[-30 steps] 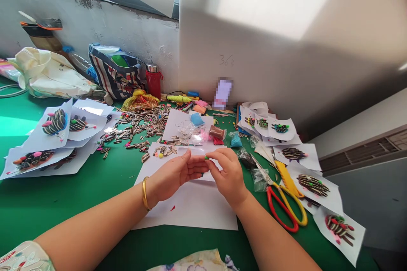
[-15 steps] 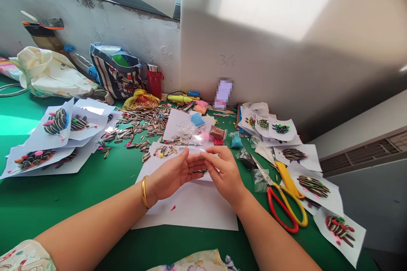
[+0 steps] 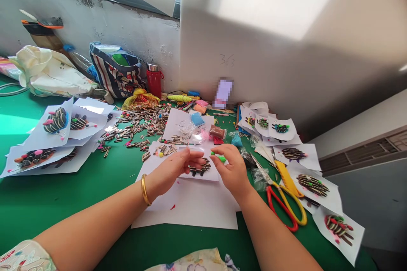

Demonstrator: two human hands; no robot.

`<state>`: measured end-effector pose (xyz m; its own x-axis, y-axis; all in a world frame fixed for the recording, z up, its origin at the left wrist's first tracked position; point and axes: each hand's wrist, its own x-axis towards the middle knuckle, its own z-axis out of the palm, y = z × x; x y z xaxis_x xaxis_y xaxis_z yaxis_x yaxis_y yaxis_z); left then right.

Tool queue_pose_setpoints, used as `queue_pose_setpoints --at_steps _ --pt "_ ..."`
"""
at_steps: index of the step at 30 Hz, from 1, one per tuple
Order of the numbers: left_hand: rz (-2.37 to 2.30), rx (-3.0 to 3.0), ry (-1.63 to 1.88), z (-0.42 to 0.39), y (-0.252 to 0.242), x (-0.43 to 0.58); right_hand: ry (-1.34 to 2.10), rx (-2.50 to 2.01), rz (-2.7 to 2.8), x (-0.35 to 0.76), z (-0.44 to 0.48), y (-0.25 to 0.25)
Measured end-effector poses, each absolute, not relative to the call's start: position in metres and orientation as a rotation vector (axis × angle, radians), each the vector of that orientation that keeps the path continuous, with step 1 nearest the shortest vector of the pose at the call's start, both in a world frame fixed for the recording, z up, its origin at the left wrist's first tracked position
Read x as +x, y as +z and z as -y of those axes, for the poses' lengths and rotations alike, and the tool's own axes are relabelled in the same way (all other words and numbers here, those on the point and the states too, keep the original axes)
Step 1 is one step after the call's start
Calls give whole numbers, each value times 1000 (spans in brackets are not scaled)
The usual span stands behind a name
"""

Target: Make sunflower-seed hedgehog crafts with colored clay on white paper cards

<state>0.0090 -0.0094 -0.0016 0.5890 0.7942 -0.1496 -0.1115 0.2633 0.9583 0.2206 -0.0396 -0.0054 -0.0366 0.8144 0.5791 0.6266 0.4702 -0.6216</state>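
Drawn apart since the earlier frame, the left hand (image 3: 173,169) and right hand (image 3: 233,171) now sit on either side of a small white card (image 3: 206,175) bearing dark striped sunflower seeds (image 3: 199,168). The left hand is open, its fingers stretched out over the card near the seeds. The right hand is closed in a pinch on a bright green piece of modelling clay (image 3: 221,158), just above the card's right side. A gold bangle (image 3: 144,189) circles the left wrist.

The card lies on large white paper sheets (image 3: 187,214) on a green worktop (image 3: 76,216). Loose sunflower seeds (image 3: 143,122) scatter just beyond the hands, near a blue clay packet (image 3: 197,119) and a brown one (image 3: 218,132). Seed pictures on paper (image 3: 55,120) overlap at the left, with a band of green worktop between them and the sheets. To the right lie red-and-yellow scissors (image 3: 282,207) and a yellow utility knife (image 3: 286,180), with more seed pictures (image 3: 338,228) near the worktop's right edge. A grey wall (image 3: 104,38) bounds the far side, with a striped bag (image 3: 114,74) and red flask (image 3: 154,82) against it.
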Motion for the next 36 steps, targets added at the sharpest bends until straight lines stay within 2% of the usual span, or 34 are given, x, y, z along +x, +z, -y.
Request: queue_pose_setpoints --at_steps 6,21,29,36 --pt "-971 1384 908 -4 0 4 376 -1454 1769 229 34 -8" --pt "-1085 2065 750 -9 -13 5 625 -1650 2092 221 39 -1" --pt "-1079 2230 666 -8 -19 6 483 -1776 2105 233 32 0" --pt "-1115 2230 649 -10 -17 6 562 -1850 2004 234 29 -4"
